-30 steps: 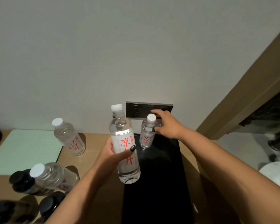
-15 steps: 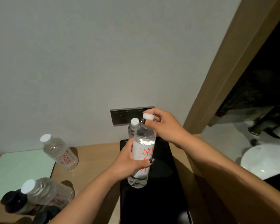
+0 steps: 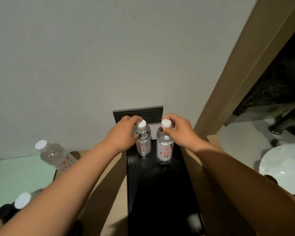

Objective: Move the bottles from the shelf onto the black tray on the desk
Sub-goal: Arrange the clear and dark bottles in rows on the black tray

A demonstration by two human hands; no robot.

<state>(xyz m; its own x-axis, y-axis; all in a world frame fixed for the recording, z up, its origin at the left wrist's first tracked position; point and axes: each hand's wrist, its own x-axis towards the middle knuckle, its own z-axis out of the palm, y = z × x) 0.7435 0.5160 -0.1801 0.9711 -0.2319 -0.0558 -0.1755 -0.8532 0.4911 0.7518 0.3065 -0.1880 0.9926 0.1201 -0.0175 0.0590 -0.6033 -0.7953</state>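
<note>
Nearest to me, low on the left: two more bottles, one with a white cap (image 3: 22,200) and one with a dark cap (image 3: 4,210), mostly cut off by the frame edge, off the tray.
Left side, a little farther: another clear bottle (image 3: 55,155) with red lettering stands on the wooden desk (image 3: 109,184) by a pale green mat (image 3: 19,178), well apart from the tray.
Straight ahead: black tray (image 3: 160,193), long and narrow, its long axis running away from me toward the wall; the near part holds nothing.
Tray contents: two clear water bottles with white caps and red lettering, both at the far end, side by side with a gap between them.
Left hand (image 3: 122,135): curled around the neck and shoulder of the left bottle (image 3: 143,143), which tilts slightly; its base is on the tray.
Right hand (image 3: 179,132): fingers pinch the cap and neck of the right bottle (image 3: 164,149), which stands upright on the tray.
Key relation: each bottle sits directly under its own hand, long axis vertical, so I judge the next move is simply to let go upward.
Remaining work: the bottles at my left lie nearer my left hand.
Beyond the tray: dark wall plate (image 3: 138,113) on a grey wall.
Far right: wooden door frame (image 3: 228,82) and a white basin (image 3: 283,167).
</note>
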